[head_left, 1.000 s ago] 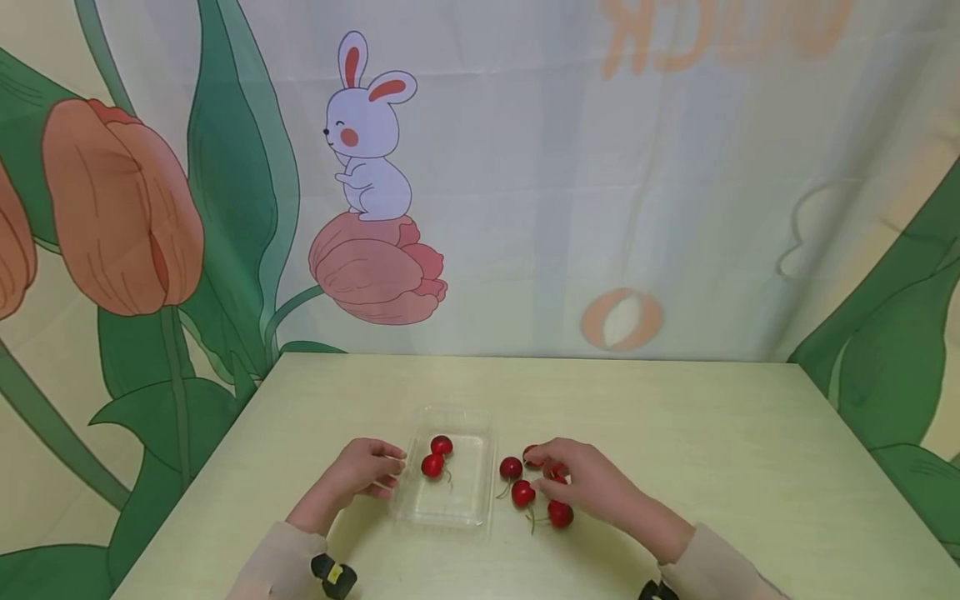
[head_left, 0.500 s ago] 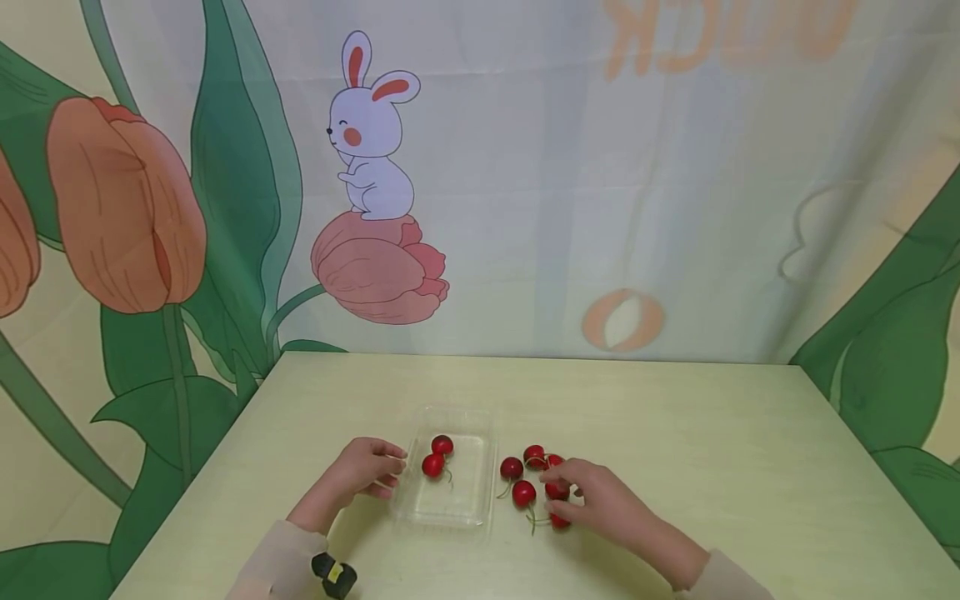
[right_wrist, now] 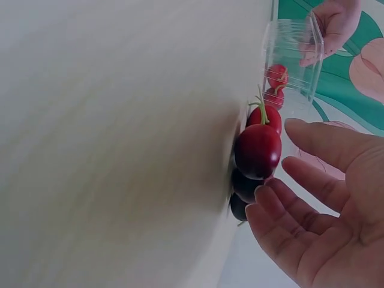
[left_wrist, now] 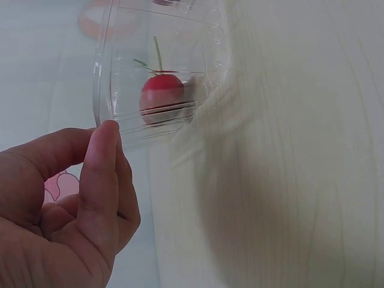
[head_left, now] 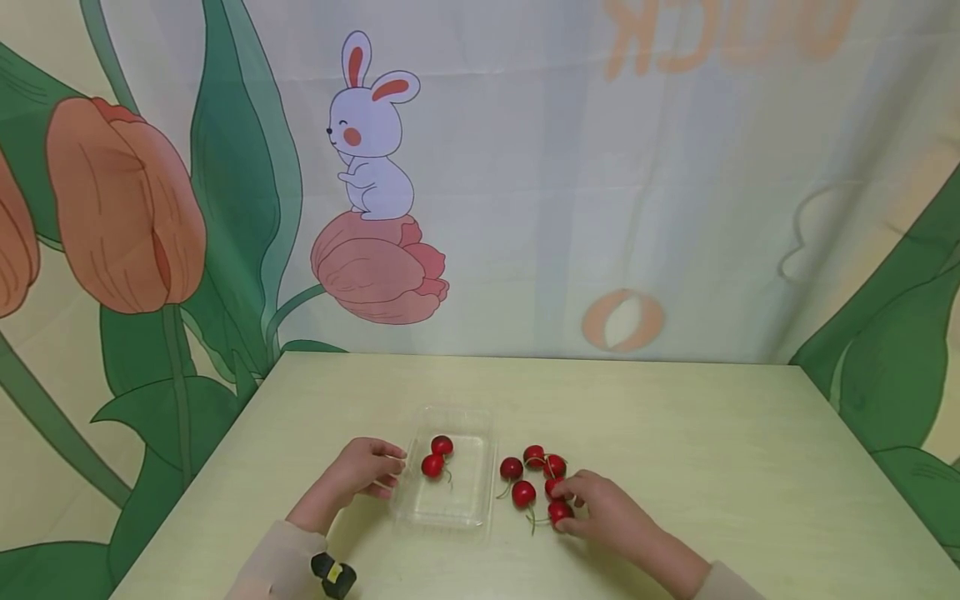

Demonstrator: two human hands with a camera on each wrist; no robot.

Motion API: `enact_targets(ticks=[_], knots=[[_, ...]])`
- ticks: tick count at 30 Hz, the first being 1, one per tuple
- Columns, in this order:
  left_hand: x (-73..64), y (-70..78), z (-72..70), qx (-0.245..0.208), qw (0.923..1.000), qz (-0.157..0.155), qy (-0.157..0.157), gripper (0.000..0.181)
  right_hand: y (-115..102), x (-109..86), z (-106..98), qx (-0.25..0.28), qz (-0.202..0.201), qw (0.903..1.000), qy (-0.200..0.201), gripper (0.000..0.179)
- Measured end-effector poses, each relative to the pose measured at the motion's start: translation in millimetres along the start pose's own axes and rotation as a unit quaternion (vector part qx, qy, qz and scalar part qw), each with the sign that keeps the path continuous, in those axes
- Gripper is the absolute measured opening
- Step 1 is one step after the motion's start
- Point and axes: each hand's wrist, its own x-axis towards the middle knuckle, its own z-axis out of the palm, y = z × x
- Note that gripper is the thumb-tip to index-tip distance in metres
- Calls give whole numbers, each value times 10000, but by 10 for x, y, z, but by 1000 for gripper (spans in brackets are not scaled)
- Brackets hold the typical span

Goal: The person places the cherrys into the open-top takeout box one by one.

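Observation:
My left hand (head_left: 367,468) is at the left side of a clear plastic container (head_left: 468,518), its thumb and fingers pinching the rim (left_wrist: 103,114). Two red cherries with stems, one of them a cherry (head_left: 432,466) in front, lie inside the container. To the right of it, several more cherries (head_left: 523,494) rest in a loose cluster on the table. My right hand (head_left: 603,510) reaches over the cluster's right side, thumb and fingers parted around the nearest cherry (right_wrist: 258,151). In the right wrist view the fingertips are close to that dark red cherry, and no cherry is gripped.
The pale wooden table (head_left: 675,425) extends to a hanging cloth (head_left: 510,208) printed with a rabbit and tulips. A black and yellow device (head_left: 333,575) sits at the left wrist.
My right hand has drawn back toward the front right, from the cluster's far cherries to its nearest ones. The left hand and container have stayed in place.

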Motion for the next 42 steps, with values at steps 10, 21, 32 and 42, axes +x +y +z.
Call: enact_targets(ticks=[10, 21, 32, 42], knots=[[-10, 3, -1, -46, 10000, 38, 9, 24, 43, 38, 105, -270, 216, 9994, 38, 29], [-1, 1, -8, -88, 9999, 87, -22, 24, -7, 72, 123, -181, 508, 9985, -29, 30], [2, -11, -11, -68, 9999, 110, -30, 25, -3, 35, 94, -184, 394, 9991, 9, 28], [6, -7, -12, 23, 10000, 19, -21, 24, -24, -17, -21, -282, 683, 9973, -22, 29]])
